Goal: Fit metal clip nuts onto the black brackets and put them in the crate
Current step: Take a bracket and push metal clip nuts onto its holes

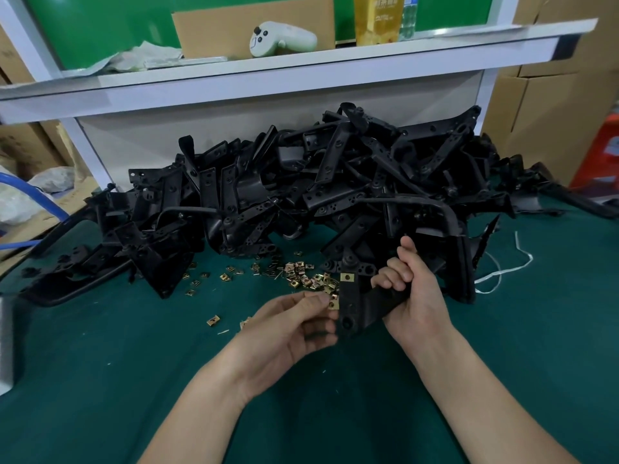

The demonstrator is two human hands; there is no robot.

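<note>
Both hands are busy, I see: right hand [413, 296] grips a black plastic bracket [358, 306] over the green cloth table [100, 380], left hand [288, 326] pinches a small brass-coloured clip nut [333, 305] at its edge.

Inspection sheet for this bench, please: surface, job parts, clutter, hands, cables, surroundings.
Surface: green mat covers the table.
Job's things: held bracket carries one fitted clip nut; bracket pile behind it; loose clip nuts scattered in front of the pile; crate not in view.
Clutter: white string right of the pile.
Grippers: left hand pinches a second clip nut at the bracket's edge; right hand grips the bracket.
Cables: blue hose, far left.
Surroundings: white shelf with controller and yellow bottle; cardboard boxes on the right.
</note>
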